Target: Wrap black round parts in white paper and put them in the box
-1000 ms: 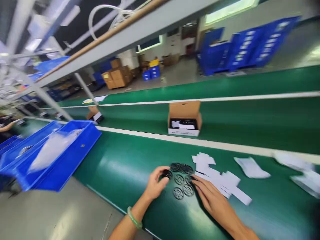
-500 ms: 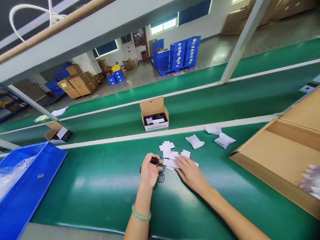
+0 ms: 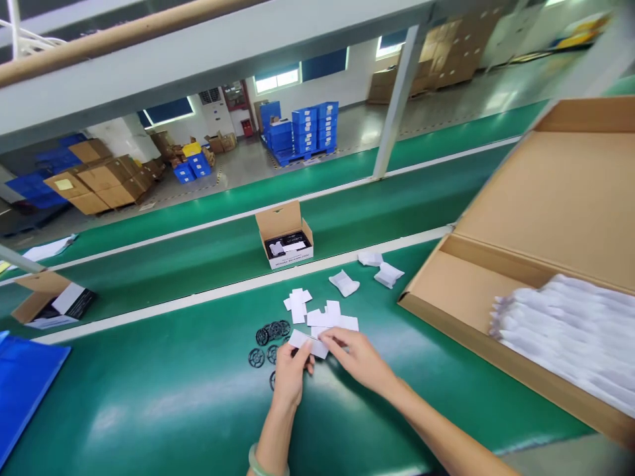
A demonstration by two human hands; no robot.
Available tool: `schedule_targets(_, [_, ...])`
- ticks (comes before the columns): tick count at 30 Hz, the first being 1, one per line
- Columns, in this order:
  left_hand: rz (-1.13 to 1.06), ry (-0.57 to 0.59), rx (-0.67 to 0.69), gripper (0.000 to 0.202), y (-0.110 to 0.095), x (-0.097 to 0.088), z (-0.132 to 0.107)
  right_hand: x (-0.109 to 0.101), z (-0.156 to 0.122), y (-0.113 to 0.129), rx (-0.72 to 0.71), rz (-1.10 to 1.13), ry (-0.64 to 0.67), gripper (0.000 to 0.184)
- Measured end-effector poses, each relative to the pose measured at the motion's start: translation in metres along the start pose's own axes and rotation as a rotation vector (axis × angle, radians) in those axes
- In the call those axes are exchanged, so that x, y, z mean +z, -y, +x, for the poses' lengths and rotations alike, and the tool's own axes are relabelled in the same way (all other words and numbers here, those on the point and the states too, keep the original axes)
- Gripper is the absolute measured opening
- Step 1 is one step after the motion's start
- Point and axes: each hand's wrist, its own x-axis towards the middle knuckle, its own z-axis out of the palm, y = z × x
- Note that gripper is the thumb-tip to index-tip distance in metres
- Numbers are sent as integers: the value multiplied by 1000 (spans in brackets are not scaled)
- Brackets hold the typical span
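You seem partway through a single piece: one white card (image 3: 320, 349) is in your hands, while other white cards (image 3: 297, 307) lie flat on the desk (image 3: 173, 396) and spoked black discs (image 3: 256, 357) sit loose, apparently left to handle. Your left hand (image 3: 288, 377) grips the card's near side, thumb on top; your right hand (image 3: 358, 357) has its fingers at the upper edge. I cannot tell whether the left fingers also hold something dark underneath.
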Motion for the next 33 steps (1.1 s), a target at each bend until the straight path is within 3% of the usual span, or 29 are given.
schedule_targets(3, [-66, -18, -21, 41, -3, 2, -1, -26, 22, -20, -34, -353, -225, 28])
schedule_targets(5, [-94, -8, -42, 41, -5, 3, -2, -42, 41, -41, 24, -545, -325, 31])
schedule_targets(7, [-93, 9, -57, 43, -7, 4, -3, -51, 57, -60, 130, -589, -366, 40])
schedule_targets(10, [-72, 26, -51, 44, -6, 4, -4, -52, 69, -76, 200, -461, -397, 40])
schedule_targets(14, [-12, 47, -7, 43, -2, -1, -2, -47, 60, -77, 208, -282, -404, 33])
schedule_targets(17, [74, 85, 50, 40, -1, -3, -2, -46, 43, -67, 222, -58, -325, 37])
schedule_targets(21, [196, 152, 129, 32, -3, 0, -5, -44, 22, -44, 314, 514, -208, 49])
schedule_targets(24, [199, 221, 100, 34, -1, 1, -7, -43, 15, -32, 366, 671, -179, 56])
schedule_targets(28, [157, 232, 98, 43, 5, -2, -9, -46, 17, -34, 400, 719, -304, 60])
schedule_targets(33, [69, 187, 89, 43, 8, -1, -8, -53, 21, -58, 393, 733, -482, 59])
